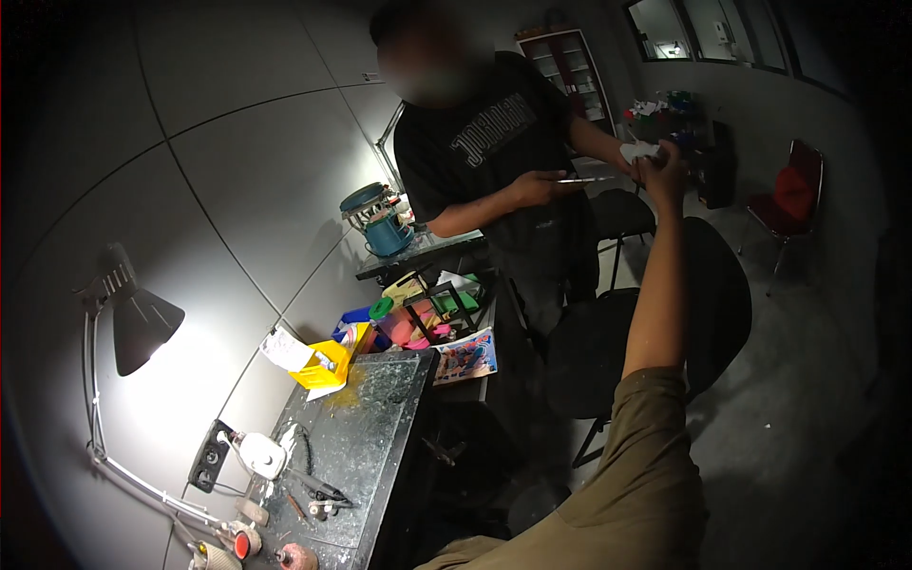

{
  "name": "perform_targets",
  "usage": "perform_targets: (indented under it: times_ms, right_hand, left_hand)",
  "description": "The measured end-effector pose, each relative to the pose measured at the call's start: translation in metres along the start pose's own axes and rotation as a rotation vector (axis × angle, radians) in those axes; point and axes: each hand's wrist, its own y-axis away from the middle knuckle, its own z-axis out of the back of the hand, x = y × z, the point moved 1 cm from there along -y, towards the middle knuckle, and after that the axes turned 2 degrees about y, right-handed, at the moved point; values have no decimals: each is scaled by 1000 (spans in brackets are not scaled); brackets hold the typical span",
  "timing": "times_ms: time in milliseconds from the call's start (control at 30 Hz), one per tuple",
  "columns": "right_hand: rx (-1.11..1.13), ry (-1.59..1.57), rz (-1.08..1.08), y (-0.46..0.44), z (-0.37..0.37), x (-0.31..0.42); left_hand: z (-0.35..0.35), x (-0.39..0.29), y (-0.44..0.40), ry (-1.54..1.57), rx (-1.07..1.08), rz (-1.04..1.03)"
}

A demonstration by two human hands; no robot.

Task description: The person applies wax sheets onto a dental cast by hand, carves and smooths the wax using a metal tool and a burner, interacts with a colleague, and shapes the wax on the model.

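Note:
My right arm, in an olive sleeve, reaches out and up across the right half of the view. At its end, my right hand [664, 177] is closed around a small white object [639, 150], too small and dim to name. A co-worker's hand [622, 165] meets mine at the same object, so both seem to touch it. In the other hand, the co-worker [494, 142] holds a flat, thin, phone-like device [584, 180]. My left hand is out of view.
A dusty black workbench [375, 418] at lower left carries a yellow bin [323, 366], a white-bodied device [261, 456] and small tools. A lit desk lamp [142, 328] stands beside it. Black chairs [594, 356] and a red chair [793, 195] occupy the floor.

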Motion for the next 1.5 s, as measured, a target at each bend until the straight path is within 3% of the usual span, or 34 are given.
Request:
perform_targets:
  times_ms: [200, 300, 433, 467, 533, 633, 733, 800, 1000, 1333, 1367, 1433, 1500]
  right_hand:
    - [8, -127, 19, 24, 5, -5]
    - [49, -221, -111, 41, 18, 11]
    - [-9, -250, -110, 61, 24, 10]
    - [-12, -283, -116, 65, 24, 9]
    - [-16, -314, -127, 70, 26, 3]
    - [-17, -270, -34, 74, 27, -15]
    - [54, -385, -37, 73, 28, -30]
    - [93, -381, -53, 72, 31, -34]
    - [124, -415, -12, 74, 52, -15]
    - [91, -397, -25, 75, 53, -15]
    - [84, -392, -19, 75, 52, -18]
    - [78, -385, -15, 76, 53, -19]
    - [124, -385, -33, 77, 58, -13]
  left_hand:
    - [8, -9, 1, 91, -6, 33]
    - [7, 8, 1, -13, -14, 2]
    - [6, 11, -6, 47, -4, 74]
    - [0, 40, -21, 57, -95, -488]
    - [-8, 69, -34, 65, -182, -1054]
    - [-10, 76, -41, 115, -187, -1150]
    - [-7, 65, -27, 195, -105, -1112]
    - [3, 17, -2, 175, 15, 0]
    - [10, -8, -2, 126, 14, -41]
    - [7, 17, -13, 101, -1, -66]
    - [0, 48, -31, 105, -79, -606]
    - [0, 51, -27, 104, -155, -1147]
    - [8, 15, -2, 27, 2, -38]
